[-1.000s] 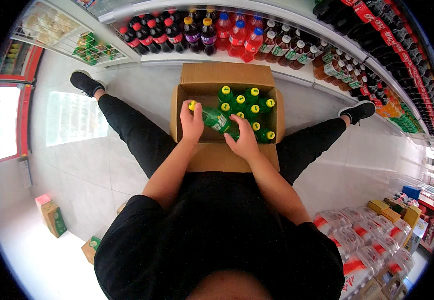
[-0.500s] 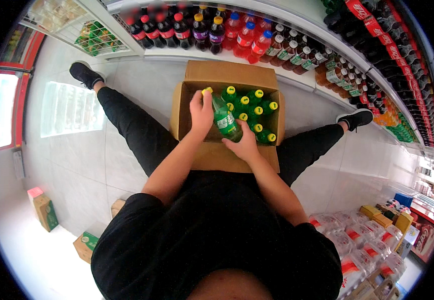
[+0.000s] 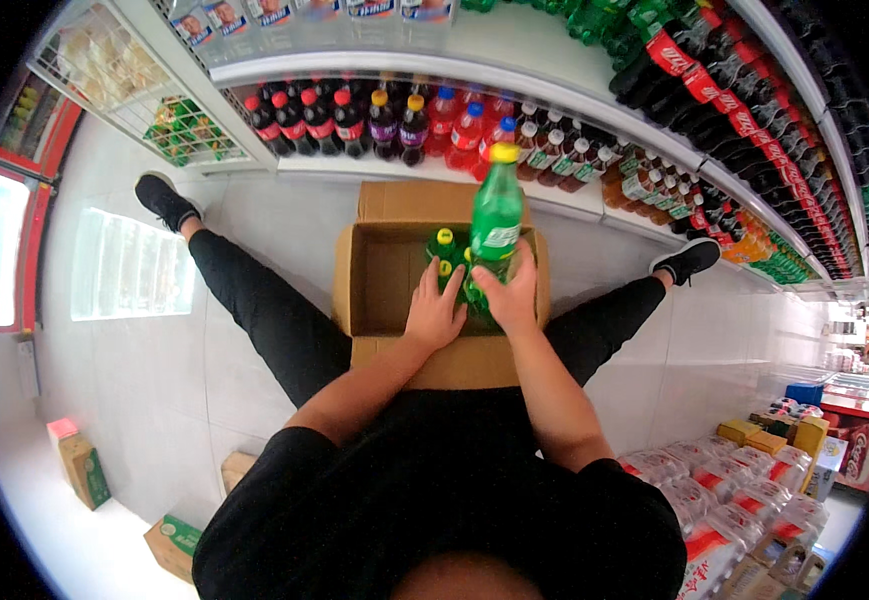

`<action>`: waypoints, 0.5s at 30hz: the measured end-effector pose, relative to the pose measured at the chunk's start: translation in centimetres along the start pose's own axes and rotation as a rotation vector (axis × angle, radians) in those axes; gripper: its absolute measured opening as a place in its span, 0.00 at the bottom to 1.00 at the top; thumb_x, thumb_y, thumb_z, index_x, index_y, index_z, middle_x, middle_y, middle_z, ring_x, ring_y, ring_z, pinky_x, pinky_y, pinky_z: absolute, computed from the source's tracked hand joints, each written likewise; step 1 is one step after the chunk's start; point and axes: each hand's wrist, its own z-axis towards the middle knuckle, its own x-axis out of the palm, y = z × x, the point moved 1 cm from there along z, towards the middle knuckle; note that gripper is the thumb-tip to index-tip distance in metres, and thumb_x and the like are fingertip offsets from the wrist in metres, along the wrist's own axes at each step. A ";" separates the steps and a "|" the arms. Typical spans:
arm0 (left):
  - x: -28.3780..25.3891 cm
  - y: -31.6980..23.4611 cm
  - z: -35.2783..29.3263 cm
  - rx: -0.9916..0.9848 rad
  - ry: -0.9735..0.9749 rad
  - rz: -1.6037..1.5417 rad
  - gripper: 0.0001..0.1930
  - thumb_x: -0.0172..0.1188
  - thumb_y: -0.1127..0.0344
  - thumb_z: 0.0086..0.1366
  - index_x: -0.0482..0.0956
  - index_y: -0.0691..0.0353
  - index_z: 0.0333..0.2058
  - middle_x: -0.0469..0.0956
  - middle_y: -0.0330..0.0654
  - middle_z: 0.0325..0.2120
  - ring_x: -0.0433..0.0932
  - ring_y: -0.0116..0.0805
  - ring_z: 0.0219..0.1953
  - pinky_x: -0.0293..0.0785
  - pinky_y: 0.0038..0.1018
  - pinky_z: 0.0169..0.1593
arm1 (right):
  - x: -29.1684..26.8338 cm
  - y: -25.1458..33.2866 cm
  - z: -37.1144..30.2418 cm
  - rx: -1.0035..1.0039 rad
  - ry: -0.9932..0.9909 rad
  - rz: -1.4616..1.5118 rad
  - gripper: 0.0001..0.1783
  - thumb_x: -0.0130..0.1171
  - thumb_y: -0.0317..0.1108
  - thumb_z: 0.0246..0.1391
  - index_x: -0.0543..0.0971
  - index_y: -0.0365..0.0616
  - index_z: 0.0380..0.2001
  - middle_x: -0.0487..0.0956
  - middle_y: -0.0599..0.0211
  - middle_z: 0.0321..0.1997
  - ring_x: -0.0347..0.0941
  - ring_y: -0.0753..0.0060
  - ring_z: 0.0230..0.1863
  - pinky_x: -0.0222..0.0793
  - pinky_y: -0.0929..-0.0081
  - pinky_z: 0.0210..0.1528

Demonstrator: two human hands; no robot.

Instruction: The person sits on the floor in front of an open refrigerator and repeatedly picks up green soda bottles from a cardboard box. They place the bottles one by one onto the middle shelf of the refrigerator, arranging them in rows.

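A green plastic soda bottle (image 3: 500,205) with a yellow cap stands upright in my right hand (image 3: 512,290), slightly blurred, over the right side of an open cardboard box (image 3: 378,280). My fingers and thumb wrap around its lower part. My left hand (image 3: 436,312) reaches into the box, fingers outstretched beside the yellow caps of other green bottles (image 3: 441,243). Whether its fingertips touch them, I cannot tell. The raised bottle and my hands hide much of the box's right side. Bare cardboard shows in its left part.
My legs spread on the tiled floor (image 3: 254,400) either side of the box. Ahead, a low shelf (image 3: 329,170) carries dark, purple-labelled, red and brown bottles; more bottles fill the shelves at right. Wrapped bottle packs (image 3: 724,500) stand behind right, small cartons (image 3: 82,468) at left.
My left hand has let go of the bottle's cap and lowered into the box. The bottle has gone from tilted in both hands to upright and higher in my right hand. More shelving shows.
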 end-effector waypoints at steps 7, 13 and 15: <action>0.8 0.5 0.3 -0.043 0.088 0.064 0.38 0.63 0.65 0.64 0.62 0.58 0.72 0.50 0.70 0.72 0.55 0.69 0.73 0.66 0.58 0.67 | -0.3 11.6 14.7 -0.472 -0.133 0.261 0.34 0.77 0.26 0.52 0.71 0.40 0.59 0.79 0.64 0.55 0.76 0.69 0.55 0.72 0.66 0.61; 1.9 2.0 0.0 -0.089 0.134 0.103 0.35 0.61 0.66 0.64 0.66 0.55 0.70 0.50 0.70 0.72 0.55 0.70 0.73 0.65 0.60 0.67 | -1.1 15.5 26.2 -0.601 -0.211 -0.171 0.29 0.78 0.28 0.51 0.74 0.39 0.54 0.83 0.63 0.48 0.80 0.67 0.49 0.75 0.65 0.55; 2.1 2.0 0.1 -0.094 0.127 0.121 0.35 0.61 0.66 0.64 0.66 0.54 0.70 0.50 0.70 0.73 0.55 0.70 0.73 0.66 0.61 0.67 | -0.9 15.6 29.4 -0.635 -0.269 -0.302 0.29 0.78 0.30 0.51 0.75 0.38 0.53 0.84 0.61 0.48 0.81 0.65 0.49 0.76 0.64 0.54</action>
